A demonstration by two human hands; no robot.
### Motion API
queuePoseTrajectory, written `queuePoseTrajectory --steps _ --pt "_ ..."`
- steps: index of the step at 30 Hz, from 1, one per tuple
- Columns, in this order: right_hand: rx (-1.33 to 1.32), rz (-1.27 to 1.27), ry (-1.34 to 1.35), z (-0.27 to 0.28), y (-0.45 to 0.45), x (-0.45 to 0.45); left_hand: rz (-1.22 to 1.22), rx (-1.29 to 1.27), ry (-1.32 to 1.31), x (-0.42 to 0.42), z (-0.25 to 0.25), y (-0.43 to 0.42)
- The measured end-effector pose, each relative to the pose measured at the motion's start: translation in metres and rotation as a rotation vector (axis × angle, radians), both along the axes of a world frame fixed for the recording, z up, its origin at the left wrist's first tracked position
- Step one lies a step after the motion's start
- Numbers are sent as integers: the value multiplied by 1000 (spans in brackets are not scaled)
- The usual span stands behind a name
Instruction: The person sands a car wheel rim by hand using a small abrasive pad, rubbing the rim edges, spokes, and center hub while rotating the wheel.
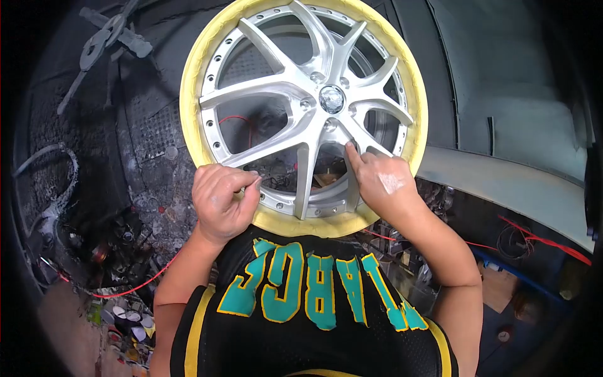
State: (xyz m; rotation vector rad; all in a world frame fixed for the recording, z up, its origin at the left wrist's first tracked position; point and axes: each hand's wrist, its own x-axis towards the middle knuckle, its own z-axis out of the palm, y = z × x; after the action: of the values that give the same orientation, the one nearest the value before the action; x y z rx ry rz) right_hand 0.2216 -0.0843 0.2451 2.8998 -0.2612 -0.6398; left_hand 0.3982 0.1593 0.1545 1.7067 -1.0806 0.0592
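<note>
Could mark the silver wheel (314,91), just ahead of the black jersey (326,349), by pressing too hard; could tip it by leaning unevenly on the yellow rim (191,94). With the left hand (226,201), curls fingers together by the rim; cannot tell if pinching anything. With the right hand (384,182), extends the index onto a spoke (343,134); cannot tell what the folded fingers touch.

Wheel (320,113) silver; rim edge (191,94) yellow; jersey (326,349) black, teal letters (383,289) outlined yellow, yellow stripes (195,327); hose (116,296) red.
</note>
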Motion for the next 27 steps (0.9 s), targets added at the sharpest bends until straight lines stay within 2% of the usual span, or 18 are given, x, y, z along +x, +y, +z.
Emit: queuePoseTrajectory --steps 8,10,11,13,16,22,24,26,27 --pt "-32 -28 65 12 18 -13 1 -29 -30 1 1 1" --pt "175 -108 404 33 23 -10 -2 -12 -25 1 2 1" --pt "178 -103 406 43 23 -17 2 -7 -23 2 1 1" --pt "410 -162 136 68 16 -34 33 -47 -19 4 -4 0" --pt "442 -325 -109 87 13 -39 32 -53 -11 5 -5 0" --pt "567 -503 -134 65 23 -60 52 11 -17 3 1 -1" --pt "563 -503 -206 44 26 -64 33 -3 -41 1 -1 -2" --pt "519 -508 -416 29 33 -56 28 33 -69 -2 2 -2" --pt "523 -516 -407 29 36 -52 20 64 -78 -4 2 -1"
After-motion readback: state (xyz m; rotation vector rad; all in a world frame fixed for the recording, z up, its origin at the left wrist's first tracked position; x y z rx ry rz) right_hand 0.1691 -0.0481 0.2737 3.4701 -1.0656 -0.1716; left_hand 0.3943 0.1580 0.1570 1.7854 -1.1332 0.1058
